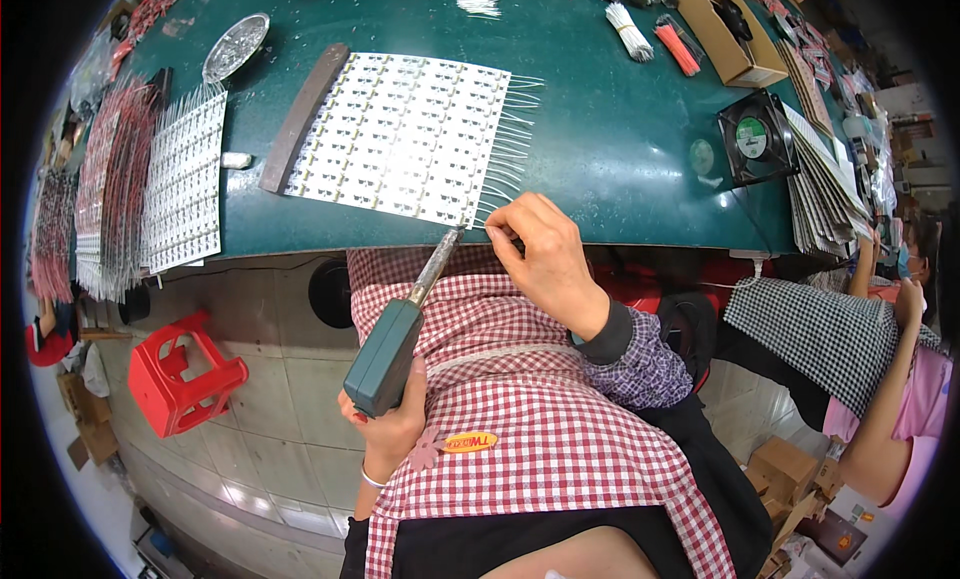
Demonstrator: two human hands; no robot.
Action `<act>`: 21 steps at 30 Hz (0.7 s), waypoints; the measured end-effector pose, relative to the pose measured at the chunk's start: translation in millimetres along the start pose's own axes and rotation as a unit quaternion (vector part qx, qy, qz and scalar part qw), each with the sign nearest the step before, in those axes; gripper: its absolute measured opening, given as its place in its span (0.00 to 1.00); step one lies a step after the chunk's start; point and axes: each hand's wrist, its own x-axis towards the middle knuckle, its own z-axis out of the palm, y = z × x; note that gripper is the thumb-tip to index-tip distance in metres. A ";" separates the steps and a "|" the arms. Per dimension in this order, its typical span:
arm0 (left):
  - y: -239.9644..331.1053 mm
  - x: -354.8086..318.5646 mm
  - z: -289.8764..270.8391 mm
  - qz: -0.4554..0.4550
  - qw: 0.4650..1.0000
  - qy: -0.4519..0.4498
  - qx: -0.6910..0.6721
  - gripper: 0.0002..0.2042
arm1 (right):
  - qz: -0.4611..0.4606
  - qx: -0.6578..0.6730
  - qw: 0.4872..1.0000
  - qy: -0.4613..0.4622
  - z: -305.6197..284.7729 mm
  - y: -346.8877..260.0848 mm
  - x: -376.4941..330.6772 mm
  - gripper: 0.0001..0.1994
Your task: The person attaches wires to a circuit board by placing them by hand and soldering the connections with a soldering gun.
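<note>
My left hand [398, 424] is wrapped round the dark green body of a soldering gun [385, 354]. The gun's metal barrel points up and away, its tip at the near right corner of a white circuit board panel [405, 139]. Beside that tip, the fingers of my right hand [545, 249] pinch the end of a thin white wire, mostly hidden by the fingers. Similar white wires [512, 144] stick out along the panel's right edge. A brown bar [305, 119] lies along the panel's left edge.
On the left are a metal bowl [236, 47] and wired panels [185, 184]. A black fan [755, 137], a cardboard box [735, 39] and wire bundles [628, 31] are on the right. A red stool [185, 374] stands below; a co-worker's arm [885, 419] shows at right.
</note>
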 end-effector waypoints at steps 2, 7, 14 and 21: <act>-0.5 -0.5 2.1 -0.005 1.000 0.002 -0.003 0.09 | 0.002 -0.007 1.000 0.005 1.4 1.2 -0.5 0.05; -5.4 -1.7 4.0 0.006 1.000 -0.004 -0.010 0.11 | -0.002 -0.016 1.000 0.013 2.1 -0.2 -0.3 0.05; -2.4 0.0 4.2 0.015 1.000 0.010 0.006 0.09 | -0.004 -0.025 1.000 0.018 3.8 -0.6 -1.5 0.05; -4.6 -8.8 -6.5 -0.059 0.998 -0.005 -0.025 0.10 | -0.010 -0.030 0.999 0.032 3.9 0.1 -0.9 0.06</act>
